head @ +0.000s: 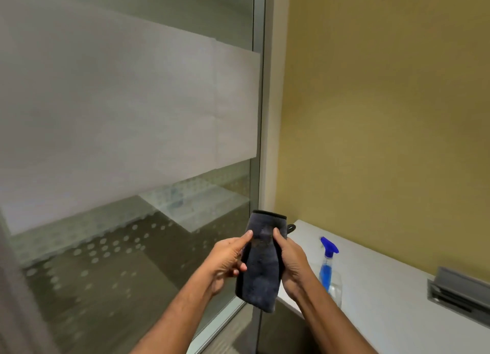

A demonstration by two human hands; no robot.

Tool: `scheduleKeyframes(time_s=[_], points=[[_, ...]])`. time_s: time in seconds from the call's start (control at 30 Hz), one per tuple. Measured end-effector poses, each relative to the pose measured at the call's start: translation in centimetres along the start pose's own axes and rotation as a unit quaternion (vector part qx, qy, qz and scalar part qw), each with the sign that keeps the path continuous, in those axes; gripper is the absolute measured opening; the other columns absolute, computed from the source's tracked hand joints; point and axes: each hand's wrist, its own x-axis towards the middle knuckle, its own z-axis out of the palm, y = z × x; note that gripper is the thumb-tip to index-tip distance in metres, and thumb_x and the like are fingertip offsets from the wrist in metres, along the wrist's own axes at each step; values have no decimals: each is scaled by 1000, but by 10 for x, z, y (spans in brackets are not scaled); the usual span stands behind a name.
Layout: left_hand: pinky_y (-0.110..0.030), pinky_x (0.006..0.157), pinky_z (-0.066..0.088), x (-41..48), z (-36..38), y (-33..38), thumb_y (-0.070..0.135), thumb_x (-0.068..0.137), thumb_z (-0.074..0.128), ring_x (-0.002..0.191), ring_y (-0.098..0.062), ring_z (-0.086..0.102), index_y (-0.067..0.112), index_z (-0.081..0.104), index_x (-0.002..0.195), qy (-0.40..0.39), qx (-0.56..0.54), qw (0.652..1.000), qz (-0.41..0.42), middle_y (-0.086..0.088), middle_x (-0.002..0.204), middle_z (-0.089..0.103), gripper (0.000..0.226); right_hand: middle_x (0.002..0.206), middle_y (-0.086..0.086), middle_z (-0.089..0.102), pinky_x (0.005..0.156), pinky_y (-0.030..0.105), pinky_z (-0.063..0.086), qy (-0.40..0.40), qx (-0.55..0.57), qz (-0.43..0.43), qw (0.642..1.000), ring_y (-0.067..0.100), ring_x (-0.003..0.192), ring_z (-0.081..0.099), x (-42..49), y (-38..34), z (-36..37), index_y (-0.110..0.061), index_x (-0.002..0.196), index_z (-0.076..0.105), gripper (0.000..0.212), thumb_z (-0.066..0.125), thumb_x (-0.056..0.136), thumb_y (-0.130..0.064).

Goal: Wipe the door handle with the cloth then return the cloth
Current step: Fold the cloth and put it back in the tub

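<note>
A dark grey folded cloth (261,263) hangs upright in front of me, held between both hands. My left hand (225,260) grips its left edge with the thumb on the front. My right hand (290,263) grips its right edge, thumb pressed near the top. A small black loop sticks out at the cloth's upper right. No door handle is in view.
A glass partition (127,114) with a frosted band and dot pattern fills the left, framed by a metal post (261,88). At the right, a white table (384,308) holds a spray bottle (330,268) with blue liquid and a grey cable box (458,292). A yellow wall (384,101) stands behind.
</note>
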Motion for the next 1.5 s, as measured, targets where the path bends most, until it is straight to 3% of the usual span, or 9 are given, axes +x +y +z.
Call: scheduleKeyframes(time_s=[0.13, 0.4, 0.53, 0.6, 0.77, 1.13, 1.23, 1.37, 1.5], points=[[-23, 48, 36, 28, 3, -6, 70, 73, 78, 46, -13, 53, 20, 76, 83, -50, 4, 997, -65, 1, 66, 70, 51, 92, 12, 81, 72, 38, 60, 23, -26, -2, 999, 31, 92, 75, 13, 9, 1, -12, 105, 72, 43, 69, 88, -52], [-26, 45, 56, 77, 38, -28, 55, 78, 82, 51, -26, 71, 2, 76, 102, -11, -49, 990, -130, -18, 84, 80, 59, 123, 30, 67, 96, 63, 53, 92, -41, 14, 995, 48, 111, 66, 39, 17, -25, 2, 124, 60, 41, 63, 96, -28], [-30, 46, 58, 98, 57, -39, 38, 79, 85, 62, -27, 69, 2, 73, 99, 54, -34, 990, -123, -18, 90, 72, 43, 155, 4, 45, 110, 48, 47, 196, -316, -171, 912, 28, 137, 49, 44, 27, -42, -28, 151, 37, 62, 65, 96, -29], [-29, 45, 56, 107, 65, -41, 32, 78, 85, 65, -27, 67, 1, 74, 95, 64, -30, 991, -114, -17, 85, 72, 37, 159, -7, 37, 119, 43, 36, 118, -429, -286, 849, 16, 144, 37, 49, 33, -56, -37, 150, 38, 58, 59, 96, -43], [-31, 53, 59, 124, 81, -43, 31, 77, 86, 72, -29, 73, 3, 75, 86, 70, -34, 992, -100, -16, 75, 77, 31, 152, -6, 46, 118, 48, 33, -61, -542, -248, 801, 17, 141, 39, 76, 38, -87, -36, 146, 44, 88, 56, 75, -86], [-30, 71, 65, 144, 96, -72, 24, 76, 87, 86, -25, 77, 7, 71, 124, -40, -143, 989, -23, -17, 112, 79, 53, 117, -1, 69, 83, 24, 60, -90, -450, -82, 885, 17, 102, 69, 140, 13, -123, -23, 126, 59, 63, 78, 77, -58], [-20, 70, 60, 151, 101, -77, 21, 80, 88, 107, -13, 70, 27, 54, 143, -8, 21, 999, 41, 4, 134, 64, 73, 106, -2, 71, 68, 16, 58, -66, -392, -61, 916, 14, 94, 70, 151, 17, -131, -22, 117, 62, 51, 78, 80, -52], [-45, 107, 54, 160, 99, -99, 29, 73, 92, 136, -23, 50, 33, 35, 156, -41, 80, 996, 3, 7, 144, 44, 101, 99, 7, 78, 71, 25, 62, -35, -257, -22, 966, 23, 94, 75, 161, 22, -146, -14, 109, 70, 46, 83, 77, -44], [-55, 103, 57, 170, 111, -121, 18, 70, 93, 118, -33, 70, 15, 60, 140, -84, -87, 990, -73, -13, 127, 74, 78, 100, 14, 79, 79, 33, 62, -60, -184, 40, 980, 25, 92, 75, 172, 35, -156, -7, 109, 72, 41, 79, 84, -39]])
